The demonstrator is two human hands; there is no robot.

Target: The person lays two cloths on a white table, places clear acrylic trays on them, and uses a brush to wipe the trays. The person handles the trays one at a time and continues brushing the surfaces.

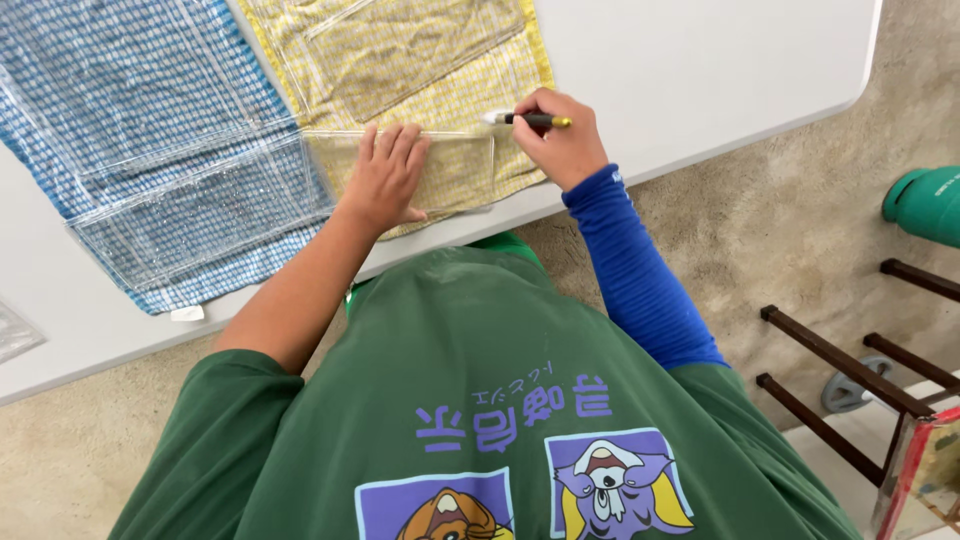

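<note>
left hand (385, 178): open, flat on clear template (455, 165) over yellow cloth (440, 90). right hand (560, 135): closed around marker (530, 120), tip at template's right end. blue cloth (140, 130): just left of yellow, on white table (700, 70). green shirt (480, 400) below.

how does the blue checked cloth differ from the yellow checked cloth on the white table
The blue checked cloth lies to the left with no hand on it; the yellow checked cloth has the left hand pressing flat on it. The right hand holds a yellow-capped pen at the yellow cloth's edge, away from the blue. Both carry clear plastic pockets and lie flat on the white table.
</note>
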